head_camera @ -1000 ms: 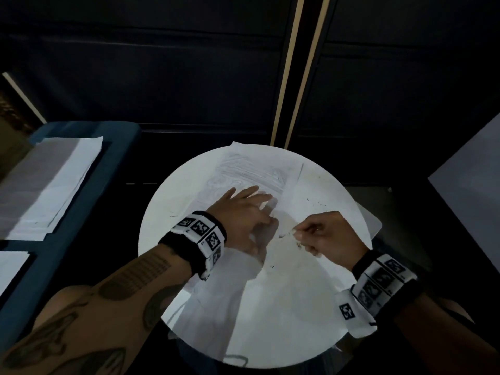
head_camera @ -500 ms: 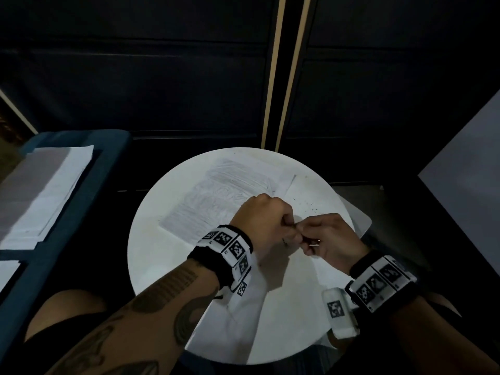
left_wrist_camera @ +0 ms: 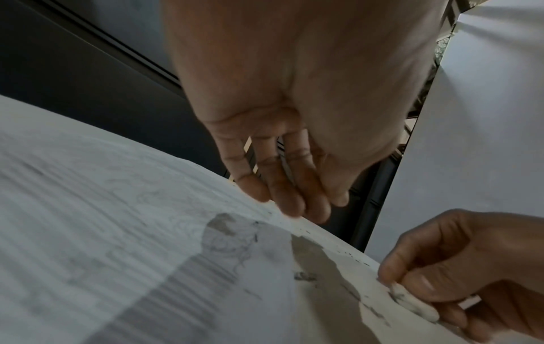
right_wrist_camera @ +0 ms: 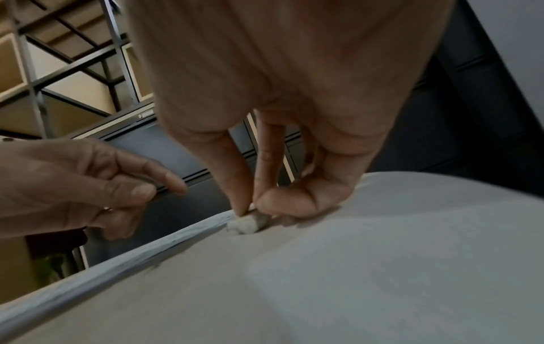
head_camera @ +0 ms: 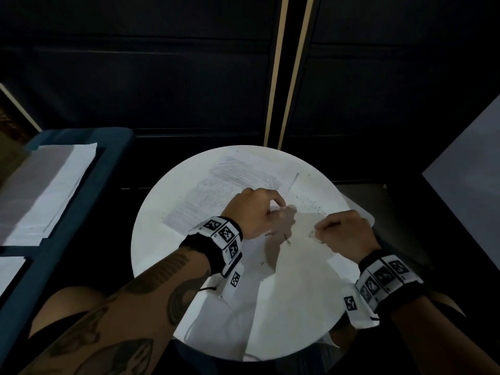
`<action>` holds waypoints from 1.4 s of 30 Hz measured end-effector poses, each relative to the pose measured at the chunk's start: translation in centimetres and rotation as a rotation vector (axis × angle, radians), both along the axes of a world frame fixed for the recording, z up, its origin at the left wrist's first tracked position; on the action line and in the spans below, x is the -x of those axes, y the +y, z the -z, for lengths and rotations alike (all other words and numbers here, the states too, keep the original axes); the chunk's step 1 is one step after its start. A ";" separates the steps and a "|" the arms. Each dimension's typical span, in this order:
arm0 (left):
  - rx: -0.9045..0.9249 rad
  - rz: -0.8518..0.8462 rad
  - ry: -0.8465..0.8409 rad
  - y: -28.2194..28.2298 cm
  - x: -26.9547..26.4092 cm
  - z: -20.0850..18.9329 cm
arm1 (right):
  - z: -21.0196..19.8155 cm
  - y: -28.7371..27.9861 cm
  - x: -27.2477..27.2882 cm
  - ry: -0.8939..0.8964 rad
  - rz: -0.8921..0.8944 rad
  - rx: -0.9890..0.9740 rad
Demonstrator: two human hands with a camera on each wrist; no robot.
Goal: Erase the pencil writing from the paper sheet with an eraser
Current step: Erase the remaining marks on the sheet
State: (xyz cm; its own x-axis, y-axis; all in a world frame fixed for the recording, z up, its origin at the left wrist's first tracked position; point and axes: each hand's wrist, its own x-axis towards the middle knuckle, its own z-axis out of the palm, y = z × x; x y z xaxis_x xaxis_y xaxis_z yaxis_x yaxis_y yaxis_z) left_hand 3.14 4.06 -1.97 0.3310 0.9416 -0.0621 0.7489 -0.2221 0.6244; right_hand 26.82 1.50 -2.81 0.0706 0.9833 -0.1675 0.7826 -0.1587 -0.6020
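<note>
Two hands are over the round white bench (head_camera: 189, 266), both mine. My right hand (head_camera: 343, 234) pinches a small dirty-white eraser (right_wrist_camera: 246, 224) between thumb and fingertips; the right wrist view shows its worn end pressed down on the white surface, while the head view gives only a pale speck at my knuckles near the right edge of the bench. My left hand (head_camera: 251, 212) sits just left of it, toward the middle of the bench. From above it looks like a loose fist; the left wrist view shows my fingers (left_wrist_camera: 282, 186) curved down with their tips touching the right edge of the paper sheet (head_camera: 221, 190). That view shows nothing between them. In the right wrist view the left thumb and forefinger are close together around something dark and thin, too blurred for me to say what it is.

The paper sheet lies on the far left part of the bench, covered in faint grey pencil lines and loops. Only the left wrist view shows the darker scribbles right under my palm. Dark crumbs (head_camera: 308, 205) speckle the bench toward its far right edge, seen best from the head. Off the left side of the bench, a stack of white papers (head_camera: 54, 185) rests on a blue surface.
</note>
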 end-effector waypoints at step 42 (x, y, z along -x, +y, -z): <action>0.215 -0.744 0.184 3.3 13.2 2.1 | 1.8 -3.9 4.9 0.483 -0.122 0.053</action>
